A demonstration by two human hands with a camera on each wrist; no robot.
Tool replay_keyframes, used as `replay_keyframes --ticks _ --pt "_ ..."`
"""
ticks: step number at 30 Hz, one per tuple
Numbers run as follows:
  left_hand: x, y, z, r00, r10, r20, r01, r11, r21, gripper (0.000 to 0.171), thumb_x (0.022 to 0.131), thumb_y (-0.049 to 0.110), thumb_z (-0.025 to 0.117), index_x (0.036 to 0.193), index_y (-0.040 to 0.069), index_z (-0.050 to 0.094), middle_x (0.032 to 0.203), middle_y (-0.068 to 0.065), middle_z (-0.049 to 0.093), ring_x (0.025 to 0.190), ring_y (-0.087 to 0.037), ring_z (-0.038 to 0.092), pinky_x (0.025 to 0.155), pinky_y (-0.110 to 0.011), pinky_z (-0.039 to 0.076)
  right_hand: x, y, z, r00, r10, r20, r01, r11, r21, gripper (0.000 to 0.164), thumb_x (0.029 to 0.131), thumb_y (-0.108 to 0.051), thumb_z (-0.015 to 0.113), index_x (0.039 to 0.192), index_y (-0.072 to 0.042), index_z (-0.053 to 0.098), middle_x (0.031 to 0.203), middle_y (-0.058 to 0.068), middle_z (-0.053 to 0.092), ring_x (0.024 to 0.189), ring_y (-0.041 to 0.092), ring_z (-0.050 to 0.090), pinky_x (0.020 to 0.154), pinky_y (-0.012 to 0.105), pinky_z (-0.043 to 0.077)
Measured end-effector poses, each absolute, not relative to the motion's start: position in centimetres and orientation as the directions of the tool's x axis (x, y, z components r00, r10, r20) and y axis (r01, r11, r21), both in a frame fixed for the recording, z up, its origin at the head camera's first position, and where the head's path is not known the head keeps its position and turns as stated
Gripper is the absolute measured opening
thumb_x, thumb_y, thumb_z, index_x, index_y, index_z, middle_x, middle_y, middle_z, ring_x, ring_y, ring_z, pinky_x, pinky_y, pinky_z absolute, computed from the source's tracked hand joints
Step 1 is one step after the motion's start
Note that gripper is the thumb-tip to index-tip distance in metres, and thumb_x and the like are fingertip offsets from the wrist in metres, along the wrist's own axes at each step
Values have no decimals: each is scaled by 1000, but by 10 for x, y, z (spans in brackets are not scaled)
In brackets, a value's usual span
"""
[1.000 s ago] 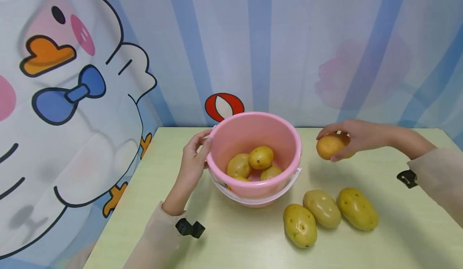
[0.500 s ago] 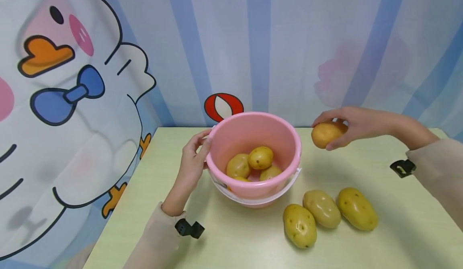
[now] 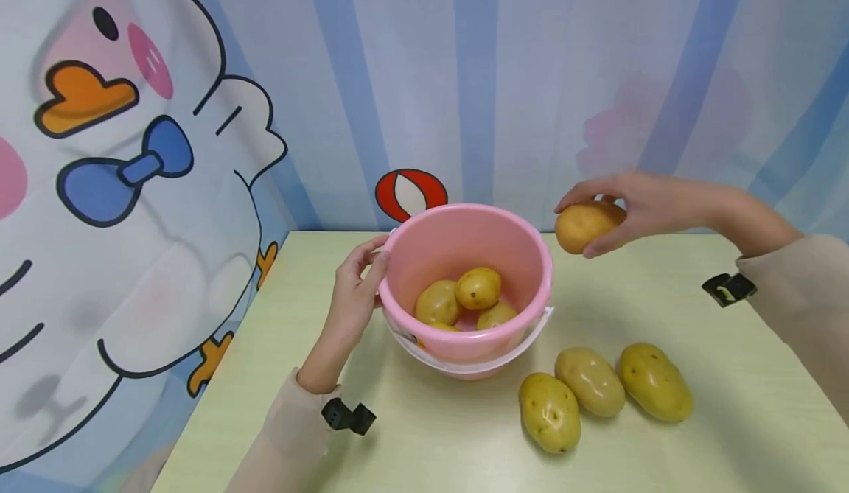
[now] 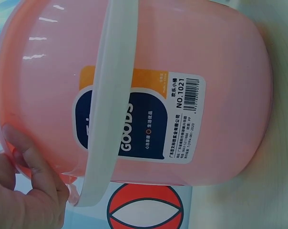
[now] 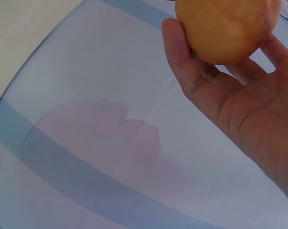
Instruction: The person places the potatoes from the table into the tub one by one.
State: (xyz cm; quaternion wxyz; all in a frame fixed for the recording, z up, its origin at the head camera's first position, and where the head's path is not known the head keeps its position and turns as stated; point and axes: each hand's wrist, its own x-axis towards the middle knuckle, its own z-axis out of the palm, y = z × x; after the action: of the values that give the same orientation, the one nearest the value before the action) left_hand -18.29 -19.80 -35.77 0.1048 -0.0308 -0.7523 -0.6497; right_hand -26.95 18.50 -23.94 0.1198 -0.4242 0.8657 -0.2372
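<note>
A pink bucket (image 3: 464, 217) with a white handle (image 4: 110, 95) stands on the table, several potatoes (image 3: 478, 288) inside it. My left hand (image 3: 355, 287) grips its rim at the left, thumb on the near side; the left wrist view shows the bucket's labelled wall beside that hand (image 4: 29, 191). In my right hand (image 3: 640, 202) is an orange-brown potato (image 3: 584, 226), held above the table just right of the bucket's rim. The right wrist view shows fingers curled round this potato (image 5: 225, 28). Part of it is cut off there.
Three yellow potatoes lie on the table right of the bucket: a near one (image 3: 550, 413), a paler middle one (image 3: 590, 382) and a right one (image 3: 656, 382). A patterned curtain (image 3: 411, 73) with a cartoon bird backs the pale table (image 3: 424, 441).
My right hand has lifted the orange-brown potato and carried it left, closer to the bucket. The left hand, the bucket and the potatoes on the table have stayed put.
</note>
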Motion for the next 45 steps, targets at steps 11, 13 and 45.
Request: replay_keyframes --ticks 11,13,45 --pt "-183 -198 -357 -976 -91 198 182 159 970 40 103 31 56 138 10 56 111 -15 57 94 -34 64 64 -31 60 -263 160 -226 -595 -802 57 -726 506 -466 54 82 -36 84 129 -21 63 120 -14 62 103 11 55 87 32 50" --pt "-183 -198 -357 -976 -88 199 184 156 970 41 103 31 56 138 10 56 112 -15 57 95 -35 64 64 -31 60 -262 155 -226 -588 -807 53 -728 499 -471 54 82 -36 83 130 -22 63 120 -14 62 104 11 55 88 33 50" --pt "-182 -198 -356 -980 -96 175 157 172 972 42 103 33 56 139 12 55 116 -14 57 99 -34 63 69 -35 61 -242 90 -248 -385 -923 -19 -784 338 -520 51 86 -22 79 132 -14 58 122 -4 60 108 16 56 91 35 53"
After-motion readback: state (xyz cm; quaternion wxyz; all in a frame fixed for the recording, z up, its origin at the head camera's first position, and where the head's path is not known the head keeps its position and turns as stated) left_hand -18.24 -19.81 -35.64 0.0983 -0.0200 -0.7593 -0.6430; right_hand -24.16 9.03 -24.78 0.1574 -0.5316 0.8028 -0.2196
